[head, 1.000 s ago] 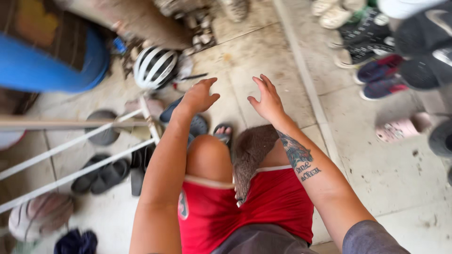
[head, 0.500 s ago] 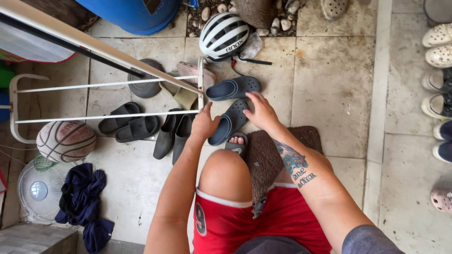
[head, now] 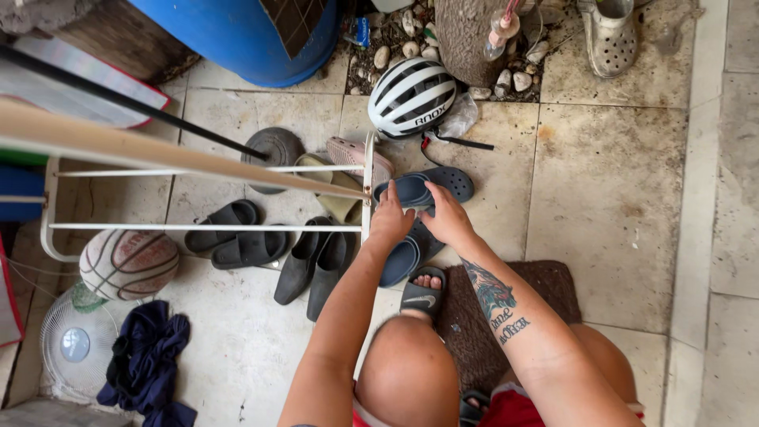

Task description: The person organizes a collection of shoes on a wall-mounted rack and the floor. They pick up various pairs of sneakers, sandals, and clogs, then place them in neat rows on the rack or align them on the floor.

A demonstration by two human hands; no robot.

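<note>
A pair of blue clogs (head: 423, 190) is being gathered on the tiled floor (head: 609, 182) beside the white rack (head: 368, 186); the left hand (head: 391, 221) and right hand (head: 447, 217) are being laid half-curled on them, not clamped. Probably best if both clogs are pinched by the heels, so neither slips.

- Both hands reach farther out toward 12 o'clock than half a second ago, now over the pair of blue clogs.
- The left hand (head: 391, 220) moves from the nearer clog (head: 402, 259) up to the heel of the farther clog (head: 427, 187).
- The right hand (head: 447, 219) leaves the nearer clog's toe and closes in at 3 o'clock of the left hand, touching the farther clog.
- The knee drops toward 6 o'clock.
</note>
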